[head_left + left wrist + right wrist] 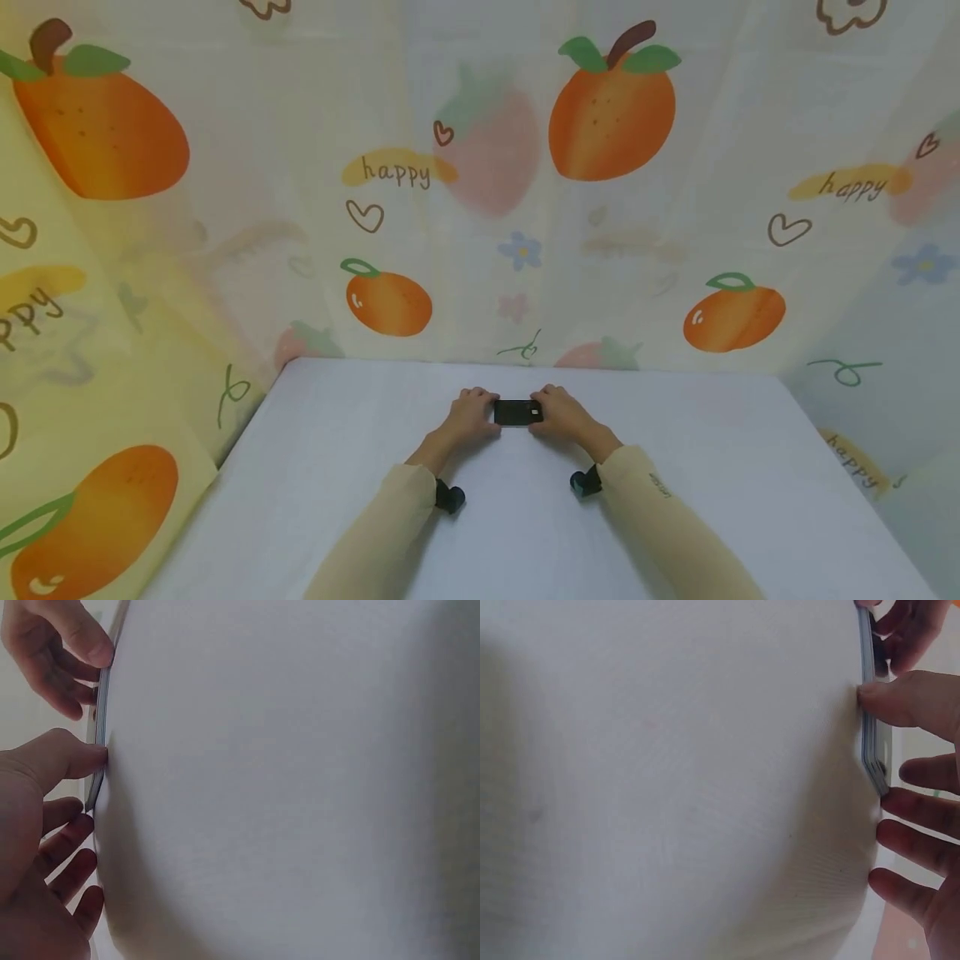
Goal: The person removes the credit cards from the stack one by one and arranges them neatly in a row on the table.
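Both ends of a dark flat block point(514, 412) are pinched: the left hand point(472, 414) grips its left end, the right hand point(564, 414) its right, each thumb against the near edge. The block lies on the white tabletop point(517, 533), midway across and toward the far side. Fingers hide parts of its ends, and a small light patch point(535, 411) beside the right hand is too tiny to read. The left wrist view shows mainly its thin, layered edge, with the right hand cut off at the top. Beige sleeves point(390, 517) run out of frame below; lettering point(659, 486) on the right one is hard to make out.
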Motion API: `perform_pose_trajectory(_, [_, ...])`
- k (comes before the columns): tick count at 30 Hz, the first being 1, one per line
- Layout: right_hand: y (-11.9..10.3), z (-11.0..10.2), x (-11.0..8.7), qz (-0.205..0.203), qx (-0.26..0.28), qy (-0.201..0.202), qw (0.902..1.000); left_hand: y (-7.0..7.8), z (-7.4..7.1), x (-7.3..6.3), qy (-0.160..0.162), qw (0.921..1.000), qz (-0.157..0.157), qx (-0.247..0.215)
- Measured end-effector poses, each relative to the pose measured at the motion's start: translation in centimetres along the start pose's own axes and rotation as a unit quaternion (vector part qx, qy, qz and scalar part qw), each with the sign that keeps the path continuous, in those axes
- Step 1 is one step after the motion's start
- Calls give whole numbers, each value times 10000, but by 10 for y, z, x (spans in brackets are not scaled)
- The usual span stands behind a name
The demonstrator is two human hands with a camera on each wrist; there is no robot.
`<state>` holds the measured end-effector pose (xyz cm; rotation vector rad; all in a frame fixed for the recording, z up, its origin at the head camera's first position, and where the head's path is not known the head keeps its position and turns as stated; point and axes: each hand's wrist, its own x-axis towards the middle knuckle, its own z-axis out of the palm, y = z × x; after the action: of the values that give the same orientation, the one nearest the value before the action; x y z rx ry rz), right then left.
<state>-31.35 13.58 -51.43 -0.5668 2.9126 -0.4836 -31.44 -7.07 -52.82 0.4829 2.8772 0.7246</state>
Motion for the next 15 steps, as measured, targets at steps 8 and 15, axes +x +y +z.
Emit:
perform_pose_trajectory(8, [3, 4, 5, -96, -50, 91, 9999, -2, -1, 3, -180, 9998, -24, 114])
perform_pose_trajectory(15, [7, 2, 11, 24, 69, 70, 9999, -2, -4, 8, -287, 9996, -51, 8])
